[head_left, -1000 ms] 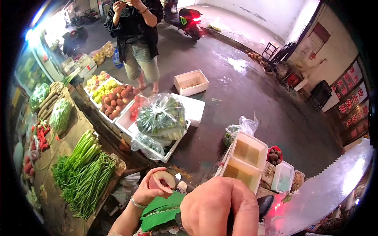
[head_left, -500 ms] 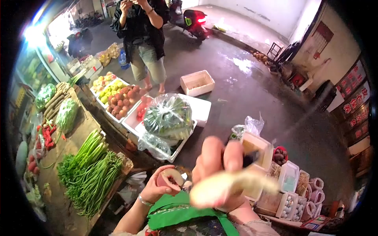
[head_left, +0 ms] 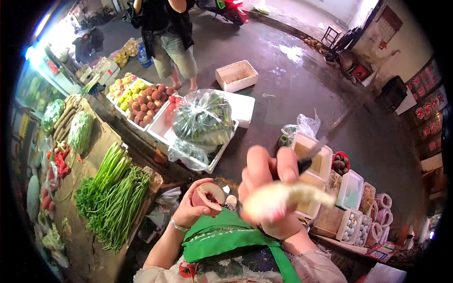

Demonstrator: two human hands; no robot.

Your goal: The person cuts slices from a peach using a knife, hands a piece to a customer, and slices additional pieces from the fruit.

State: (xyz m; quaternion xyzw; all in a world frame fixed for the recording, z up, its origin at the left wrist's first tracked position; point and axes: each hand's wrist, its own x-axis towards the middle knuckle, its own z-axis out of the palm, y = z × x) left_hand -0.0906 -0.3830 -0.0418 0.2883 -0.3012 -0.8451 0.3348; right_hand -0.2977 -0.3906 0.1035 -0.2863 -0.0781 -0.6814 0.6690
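Note:
My left hand [head_left: 187, 207] holds a cut peach [head_left: 208, 196], its hollowed pit side facing up. Raised close to the camera, my right hand [head_left: 269, 188] grips the black handle of a knife [head_left: 305, 165], whose thin blade points up and to the right. A pale slice of peach [head_left: 283, 200], blurred, is also in the right hand, below the fingers. Under both hands lies a green apron [head_left: 226, 236] over patterned clothing.
Greens [head_left: 113, 198] lie on the stall table [head_left: 101, 137] at left. Beyond are a crate of peaches [head_left: 150, 101] and bagged vegetables [head_left: 203, 118]. A person [head_left: 167, 37] stands behind them. Water tubs [head_left: 314, 155] and egg boxes [head_left: 349, 226] are at right.
The right hand has turned, bringing the peach slice into view, and the blade has swung from the lower right to point up and right. The left hand keeps the peach. The view has tilted down.

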